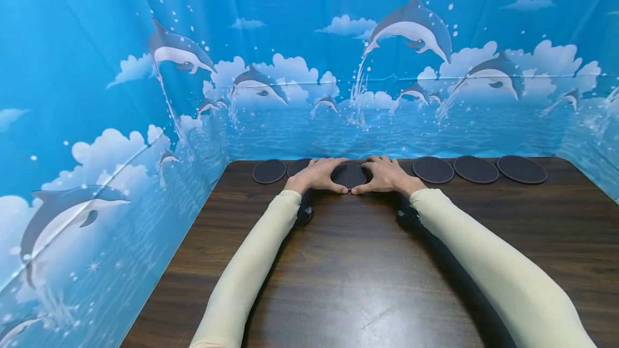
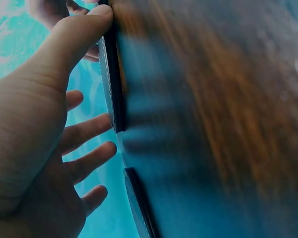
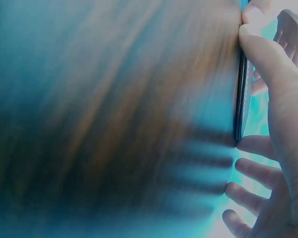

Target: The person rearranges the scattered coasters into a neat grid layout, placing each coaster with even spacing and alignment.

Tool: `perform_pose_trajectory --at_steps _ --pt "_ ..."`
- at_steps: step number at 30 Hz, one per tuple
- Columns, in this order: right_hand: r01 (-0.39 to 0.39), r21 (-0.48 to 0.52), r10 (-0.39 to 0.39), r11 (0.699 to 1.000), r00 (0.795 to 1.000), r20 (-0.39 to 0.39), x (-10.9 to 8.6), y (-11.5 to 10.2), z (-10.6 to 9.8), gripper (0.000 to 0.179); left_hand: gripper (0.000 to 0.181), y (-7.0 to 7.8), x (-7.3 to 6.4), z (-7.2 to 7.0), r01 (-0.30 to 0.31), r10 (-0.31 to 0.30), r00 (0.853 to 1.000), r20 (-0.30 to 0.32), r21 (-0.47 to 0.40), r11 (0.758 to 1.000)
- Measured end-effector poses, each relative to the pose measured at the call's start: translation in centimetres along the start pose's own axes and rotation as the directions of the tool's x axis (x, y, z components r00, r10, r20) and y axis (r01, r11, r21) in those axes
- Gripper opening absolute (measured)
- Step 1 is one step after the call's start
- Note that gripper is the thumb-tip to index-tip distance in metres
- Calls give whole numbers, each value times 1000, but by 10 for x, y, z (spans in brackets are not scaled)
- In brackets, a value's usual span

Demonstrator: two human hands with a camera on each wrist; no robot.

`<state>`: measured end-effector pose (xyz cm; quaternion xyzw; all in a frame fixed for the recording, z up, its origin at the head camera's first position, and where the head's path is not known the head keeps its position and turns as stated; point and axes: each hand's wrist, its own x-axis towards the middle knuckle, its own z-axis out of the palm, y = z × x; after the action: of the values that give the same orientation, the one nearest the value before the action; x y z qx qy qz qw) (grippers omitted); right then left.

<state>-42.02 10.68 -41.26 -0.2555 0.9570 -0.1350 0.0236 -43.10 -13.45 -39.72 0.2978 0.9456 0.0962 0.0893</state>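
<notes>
A round dark coaster (image 1: pixel 350 176) with a pale stitched edge lies flat at the back of the table, between the two hands. My left hand (image 1: pixel 320 175) grips it from the left, thumb at the near edge and fingers spread along the side. From the right, my right hand (image 1: pixel 387 176) holds the same coaster in a mirrored way, its thumb close to the other one. In the left wrist view, the index fingertip meets the stitched rim. Behind my left hand, a second coaster (image 1: pixel 297 166) is partly hidden.
Farther left lies another coaster (image 1: pixel 269 171). Three more, a near one (image 1: pixel 433 169), a middle one (image 1: pixel 476 169) and an outer one (image 1: pixel 522 169), line the back edge at right. A blue dolphin-print curtain (image 1: pixel 309 31) stands behind the brown wooden table (image 1: pixel 348 262).
</notes>
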Motion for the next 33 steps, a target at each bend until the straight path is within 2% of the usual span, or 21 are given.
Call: perform_pose_trajectory --at_steps 8,15,18,23,27,33 --pt "58 70 -56 996 998 -24 -2 -3 2 93 100 1 -5 2 -20 20 999 -29 12 1000" --pt "59 101 -53 993 997 -60 -17 0 3 93 99 9 -13 2 -98 96 993 -75 -17 995" --pt "77 122 -66 990 993 -93 -20 1 0 89 97 13 -17 -4 -106 107 988 -111 17 994" --pt "98 129 -82 987 990 -119 -25 4 0 79 97 18 -18 -3 -112 120 981 -153 62 992" --pt "101 120 -88 988 991 -104 -29 6 1 85 98 20 -18 3 -120 127 978 -165 54 991" --pt "87 141 -79 986 995 -62 -30 8 -1 95 98 19 -17 4 -112 117 980 -160 36 993"
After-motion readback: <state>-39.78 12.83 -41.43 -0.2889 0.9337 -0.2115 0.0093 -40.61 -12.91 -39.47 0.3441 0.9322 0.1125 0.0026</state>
